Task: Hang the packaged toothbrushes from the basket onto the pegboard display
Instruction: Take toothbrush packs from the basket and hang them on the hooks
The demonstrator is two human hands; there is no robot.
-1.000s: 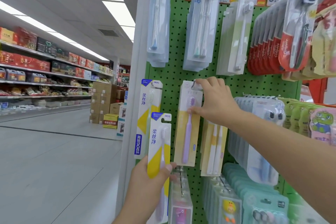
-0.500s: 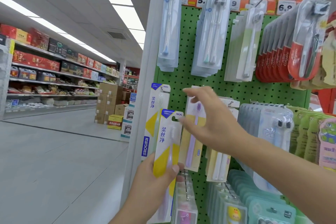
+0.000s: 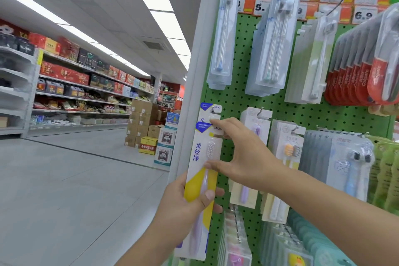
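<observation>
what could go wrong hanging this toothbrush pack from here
1. The held yellow-and-white pack sits below the peg's matching pack; if its hang hole misses the hook, it may just press against that pack.
2. The right hand touches the held pack only with thumb and fingertips, so its top could twist or slip.
3. The left hand grips low on the long pack, giving little control of the top near the white post.

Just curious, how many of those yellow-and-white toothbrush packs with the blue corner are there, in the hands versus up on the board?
Held pack, gripped by the left hand: 1
Hanging pack on the pegboard: 1
Total: 2
</observation>
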